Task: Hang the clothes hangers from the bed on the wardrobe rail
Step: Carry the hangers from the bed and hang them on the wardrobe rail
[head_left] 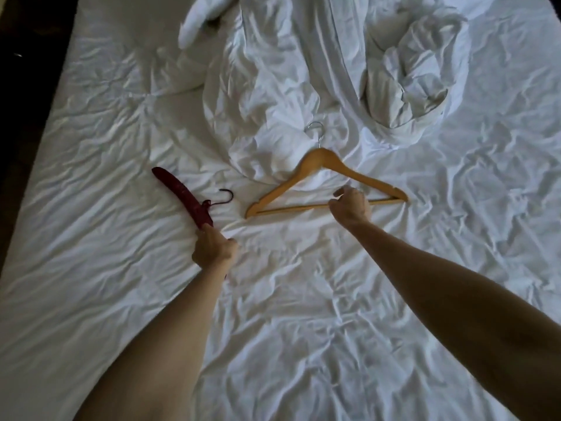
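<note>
Our two bare forearms reach out over the bed (303, 299) and its creased white sheet. Our left hand (214, 249) grips one end of a dark red padded hanger (185, 196) with a black hook. Our right hand (350, 205) curls round the bottom bar of a pale wooden hanger (321, 159) with a silver hook, near the bunched duvet (273, 86).

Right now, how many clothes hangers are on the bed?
2. The dark red padded hanger lies left, gripped by the left hand; the wooden hanger lies centre, its bar under the right hand. Rumpled bedding could hide more.
</note>
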